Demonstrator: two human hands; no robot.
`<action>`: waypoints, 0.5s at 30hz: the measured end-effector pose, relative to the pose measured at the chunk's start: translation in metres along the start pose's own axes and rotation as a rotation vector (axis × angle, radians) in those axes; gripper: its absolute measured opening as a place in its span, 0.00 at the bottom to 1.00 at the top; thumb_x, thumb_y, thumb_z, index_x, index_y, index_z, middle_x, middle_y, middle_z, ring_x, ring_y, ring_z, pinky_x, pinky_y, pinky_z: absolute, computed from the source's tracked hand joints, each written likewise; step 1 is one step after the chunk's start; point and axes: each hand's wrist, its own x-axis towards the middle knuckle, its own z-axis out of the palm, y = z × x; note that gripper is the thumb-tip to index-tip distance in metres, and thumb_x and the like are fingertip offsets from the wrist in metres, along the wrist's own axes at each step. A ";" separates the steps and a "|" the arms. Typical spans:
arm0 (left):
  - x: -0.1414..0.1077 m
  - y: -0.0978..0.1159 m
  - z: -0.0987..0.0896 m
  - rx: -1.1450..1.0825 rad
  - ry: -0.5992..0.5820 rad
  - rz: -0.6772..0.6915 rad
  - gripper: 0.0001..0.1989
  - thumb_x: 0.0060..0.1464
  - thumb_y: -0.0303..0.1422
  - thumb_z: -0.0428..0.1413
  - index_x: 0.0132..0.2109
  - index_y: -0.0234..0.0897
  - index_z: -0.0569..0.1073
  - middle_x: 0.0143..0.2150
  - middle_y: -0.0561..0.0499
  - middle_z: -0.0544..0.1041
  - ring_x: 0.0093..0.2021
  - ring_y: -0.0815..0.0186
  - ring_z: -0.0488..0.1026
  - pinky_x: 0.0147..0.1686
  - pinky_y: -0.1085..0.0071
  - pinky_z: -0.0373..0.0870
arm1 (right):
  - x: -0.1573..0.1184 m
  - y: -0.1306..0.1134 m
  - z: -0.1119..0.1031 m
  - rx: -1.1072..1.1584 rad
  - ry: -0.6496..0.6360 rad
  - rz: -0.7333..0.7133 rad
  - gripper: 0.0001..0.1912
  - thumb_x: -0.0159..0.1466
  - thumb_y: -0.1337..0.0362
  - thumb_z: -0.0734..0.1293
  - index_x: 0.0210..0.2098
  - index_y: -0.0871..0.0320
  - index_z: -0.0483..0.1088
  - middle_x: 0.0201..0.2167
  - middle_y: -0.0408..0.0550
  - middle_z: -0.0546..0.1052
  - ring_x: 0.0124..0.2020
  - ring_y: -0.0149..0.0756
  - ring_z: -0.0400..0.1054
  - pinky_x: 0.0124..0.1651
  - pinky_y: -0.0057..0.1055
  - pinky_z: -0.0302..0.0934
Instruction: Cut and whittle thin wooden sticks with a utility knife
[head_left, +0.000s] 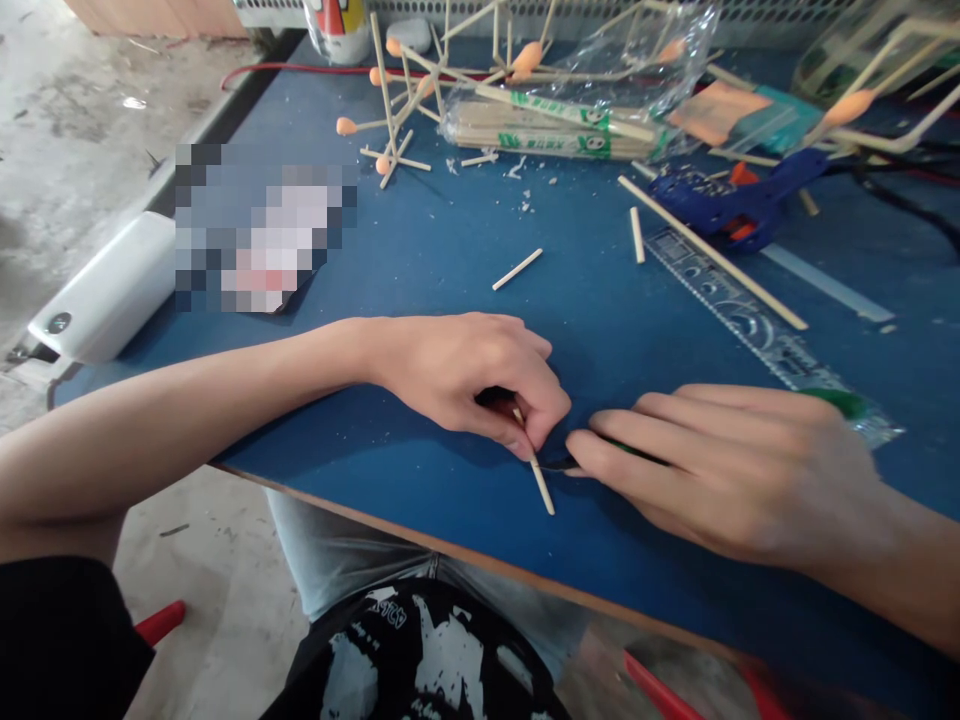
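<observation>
My left hand (487, 375) rests on the blue table and pinches a short wooden stick (544, 487) between thumb and forefinger. The stick's lower end sticks out toward the table's front edge. My right hand (720, 470) is closed around a tool with green parts, mostly hidden by the fingers. The tool's thin dark tip touches or nearly touches the stick just below my left fingertips. Beyond my hands lie a short loose stick (517, 270), another short piece (637, 235) and a long stick (712, 252).
A clear ruler (731, 300) lies beyond my right hand, near a blue glue gun (739, 205). Bagged sticks (555, 130) and stick frames with orange blobs (394, 150) stand at the back. A white device (109, 285) is at the left edge.
</observation>
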 end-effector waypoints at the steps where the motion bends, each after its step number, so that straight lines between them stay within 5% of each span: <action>1: 0.000 0.000 0.000 0.010 0.000 0.011 0.08 0.71 0.33 0.66 0.40 0.49 0.86 0.36 0.53 0.88 0.38 0.62 0.78 0.54 0.63 0.71 | 0.000 -0.001 0.000 0.002 -0.007 0.001 0.15 0.79 0.72 0.65 0.43 0.52 0.82 0.32 0.38 0.84 0.29 0.33 0.71 0.35 0.39 0.61; 15: 0.001 0.002 0.000 0.058 0.016 0.024 0.09 0.71 0.30 0.67 0.40 0.47 0.86 0.34 0.53 0.87 0.38 0.63 0.78 0.50 0.65 0.69 | -0.013 0.003 0.006 0.018 -0.062 0.038 0.16 0.83 0.67 0.61 0.47 0.47 0.80 0.34 0.36 0.85 0.32 0.35 0.71 0.40 0.41 0.61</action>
